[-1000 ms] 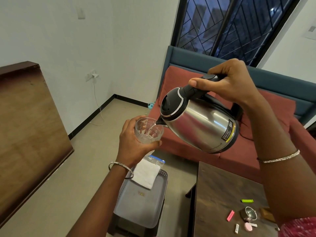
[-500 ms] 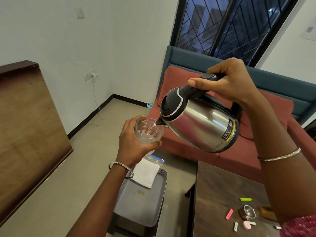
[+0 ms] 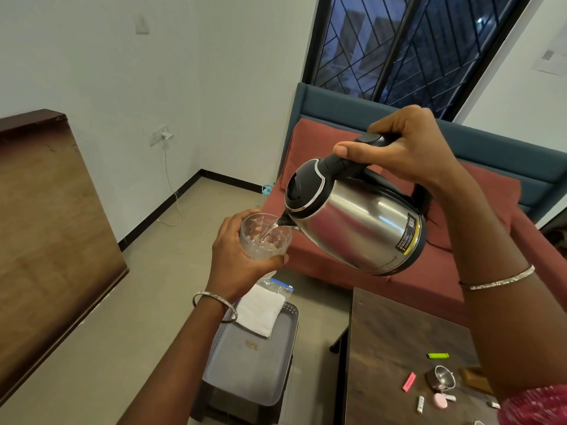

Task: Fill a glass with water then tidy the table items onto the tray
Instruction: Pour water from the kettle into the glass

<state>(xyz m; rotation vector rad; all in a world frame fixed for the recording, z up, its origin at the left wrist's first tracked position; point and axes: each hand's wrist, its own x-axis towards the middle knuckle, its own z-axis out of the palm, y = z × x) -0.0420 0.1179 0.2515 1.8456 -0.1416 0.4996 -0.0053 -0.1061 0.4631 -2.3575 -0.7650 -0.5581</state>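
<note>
Okay, so the left hand is wrapped round a clear patterned drinking glass, holding it up in mid-air. The right hand has its fingers curled round the black handle of a shiny stainless-steel electric kettle. The kettle's tipped spout-down at the glass's 3 o'clock, and a thin stream of water is landing in the glass. Down at 6 o'clock from the glass there's a grey plastic tray with a folded white cloth on its far end. The dark wooden desk is at 4 o'clock, with a green stick, a pink stick and a small metal cup on it.
</note>
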